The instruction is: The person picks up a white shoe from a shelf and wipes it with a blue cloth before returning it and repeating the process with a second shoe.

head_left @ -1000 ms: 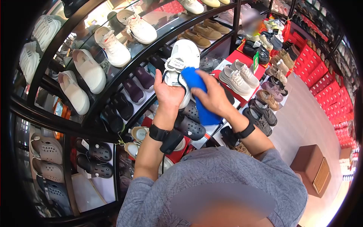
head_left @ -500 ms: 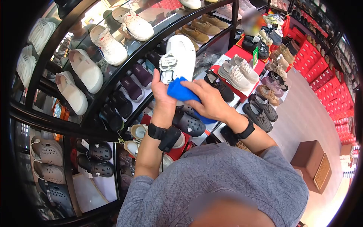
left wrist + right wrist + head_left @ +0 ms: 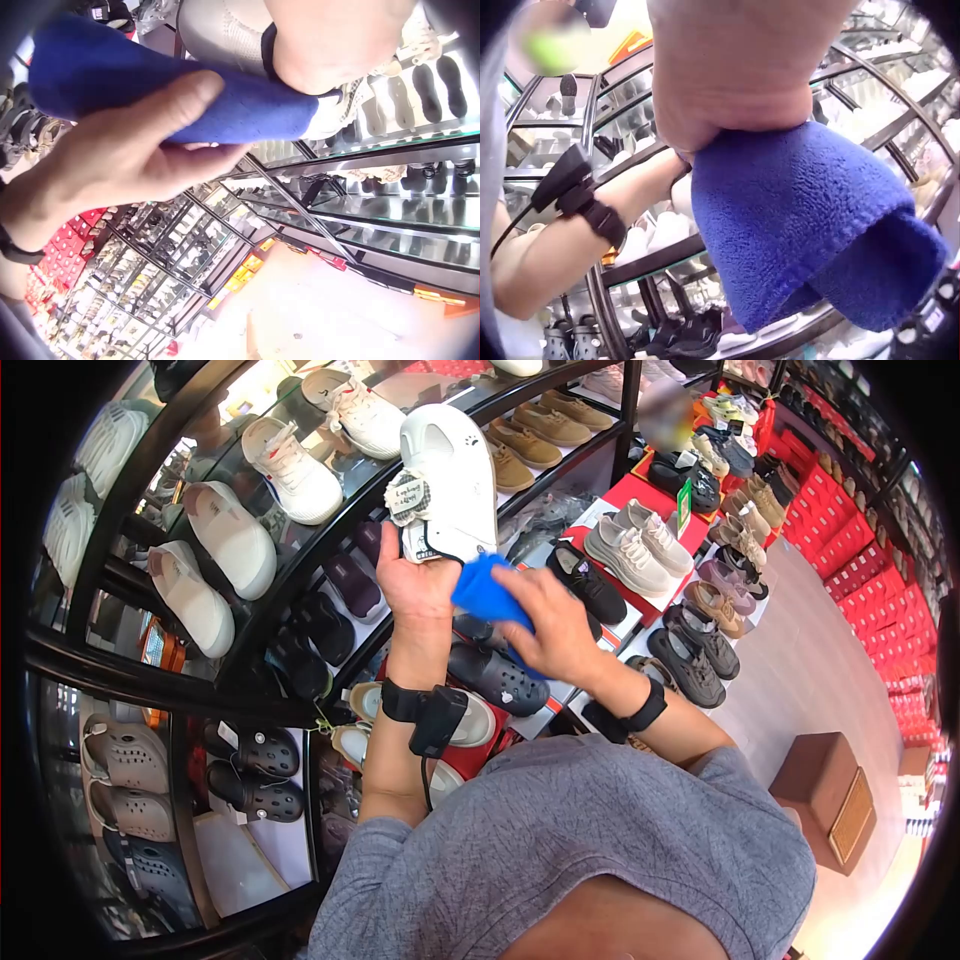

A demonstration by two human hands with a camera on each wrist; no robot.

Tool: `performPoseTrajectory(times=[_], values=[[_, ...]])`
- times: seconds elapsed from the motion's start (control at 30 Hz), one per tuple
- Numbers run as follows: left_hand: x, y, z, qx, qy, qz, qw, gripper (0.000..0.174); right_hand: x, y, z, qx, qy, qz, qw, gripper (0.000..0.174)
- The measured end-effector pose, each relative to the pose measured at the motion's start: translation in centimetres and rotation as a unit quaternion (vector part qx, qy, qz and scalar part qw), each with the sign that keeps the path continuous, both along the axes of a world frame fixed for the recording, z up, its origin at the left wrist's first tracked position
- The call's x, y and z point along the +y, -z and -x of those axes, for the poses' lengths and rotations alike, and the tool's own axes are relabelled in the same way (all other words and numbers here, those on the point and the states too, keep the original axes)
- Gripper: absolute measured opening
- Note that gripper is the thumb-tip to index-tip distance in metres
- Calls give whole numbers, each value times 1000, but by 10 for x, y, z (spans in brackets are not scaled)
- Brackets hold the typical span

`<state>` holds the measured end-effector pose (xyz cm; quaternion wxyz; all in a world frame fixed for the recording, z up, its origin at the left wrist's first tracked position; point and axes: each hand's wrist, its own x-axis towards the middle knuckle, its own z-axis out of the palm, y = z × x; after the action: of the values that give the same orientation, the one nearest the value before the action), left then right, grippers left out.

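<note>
In the head view my left hand (image 3: 418,588), palm up, holds a white shoe (image 3: 462,475) by its near end, the toe pointing away. Its fingers are hidden behind the shoe. A round printed patch (image 3: 408,498) sits on the shoe's left side. My right hand (image 3: 555,622) grips a bunched blue cloth (image 3: 485,592), which overlaps the shoe's near end. The left wrist view has the right thumb lying across the cloth (image 3: 97,67), with the shoe (image 3: 225,34) behind. In the right wrist view the cloth (image 3: 795,210) hangs in a fold below the hand.
A glass shelf with a dark frame (image 3: 270,570) curves along the left, bearing white shoes (image 3: 230,540). Dark clogs (image 3: 500,678) lie below my hands. Beige sneakers (image 3: 635,550) stand on a red box to the right. A brown stool (image 3: 825,795) is on the floor.
The white shoe has moved up and left, away from my body. The blue cloth has shifted left from the shoe's side to its near end, and is more bunched in my right hand.
</note>
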<state>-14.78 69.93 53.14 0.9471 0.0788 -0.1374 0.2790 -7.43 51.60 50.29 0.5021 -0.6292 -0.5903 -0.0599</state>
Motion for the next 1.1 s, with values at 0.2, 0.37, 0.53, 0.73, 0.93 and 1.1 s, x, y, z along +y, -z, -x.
performPoseTrajectory(times=[0.2, 0.37, 0.53, 0.73, 0.93, 1.1], values=[[0, -14, 7, -38, 23, 23, 999, 48, 11, 45, 21, 182, -164, 141, 959, 51], [-15, -23, 3, 1, 33, 31, 999, 49, 41, 44, 9, 738, -358, 171, 546, 39], [-19, -22, 4, 28, 21, 6, 999, 48, 32, 29, 8, 810, -464, 194, 303, 44], [-2, -9, 27, 73, -30, -34, 996, 48, -14, 17, -12, 783, -420, 206, 410, 53], [-7, 5, 39, 20, 41, -106, 993, 49, 4, 32, -49, 787, -312, 123, 518, 50], [-23, -9, 31, 92, 170, -79, 978, 55, 27, 40, -31, 746, -286, 109, 591, 38]])
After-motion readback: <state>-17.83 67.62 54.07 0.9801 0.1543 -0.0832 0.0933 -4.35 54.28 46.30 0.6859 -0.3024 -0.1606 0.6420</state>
